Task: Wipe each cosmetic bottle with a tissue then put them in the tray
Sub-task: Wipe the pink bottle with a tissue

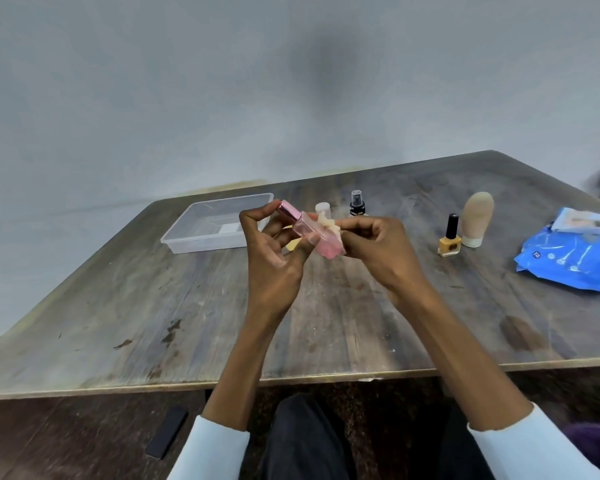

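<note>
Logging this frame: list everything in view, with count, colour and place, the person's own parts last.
Table: 1, worn brown wood, fills mid-frame.
Tray: 1, clear plastic, table's far left.
Pink bottle: 1, pink cap, held tilted above the table.
Tissue: 1, off-white, against the pink bottle.
White-capped bottle: 1, mostly hidden behind the hands.
Spray bottle: 1, black top, far centre.
Nail polish: 1, yellow, black cap, right.
Beige tube: 1, standing beside the polish.
Wipes pack: 1, blue, far right.
Black object: 1, on the floor.
Left hand: grips the pink bottle.
Right hand: pinches the tissue.
</note>
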